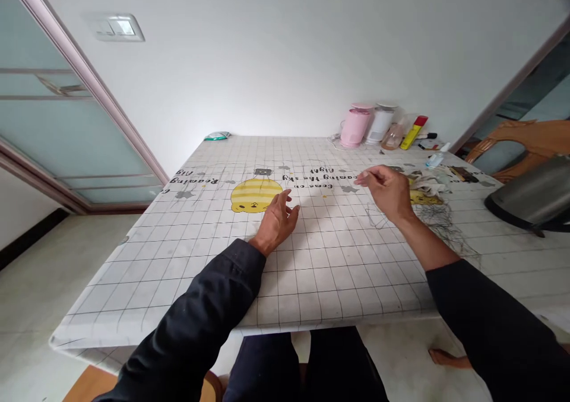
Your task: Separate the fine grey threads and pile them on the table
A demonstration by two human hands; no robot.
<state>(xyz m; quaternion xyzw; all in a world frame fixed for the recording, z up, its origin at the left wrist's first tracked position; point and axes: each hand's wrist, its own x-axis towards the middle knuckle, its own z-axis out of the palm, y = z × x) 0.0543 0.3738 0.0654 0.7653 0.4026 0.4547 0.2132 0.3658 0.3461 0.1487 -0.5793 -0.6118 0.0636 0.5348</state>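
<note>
My left hand (276,219) rests low over the tablecloth (303,265), beside the printed yellow bear balloon (256,194). Its fingers are loosely bent, with the thumb apart from them, and nothing shows between them. Higher up and to the right, my right hand (388,193) is raised above the cloth with thumb and fingertips pinched together. Whatever the pinch holds is too small to make out. Below and beside that hand lies a loose tangle of thin dark strands (445,227), with a fainter loop of strands (376,217) near the wrist.
Crumpled white tissue (430,182) and a small clear bottle (440,155) lie beyond the strands. Along the wall stand a pink container (356,126), a white container (379,124) and a yellow-red box (414,132). A metal kettle (534,191) is at right, a green packet (217,136) far left.
</note>
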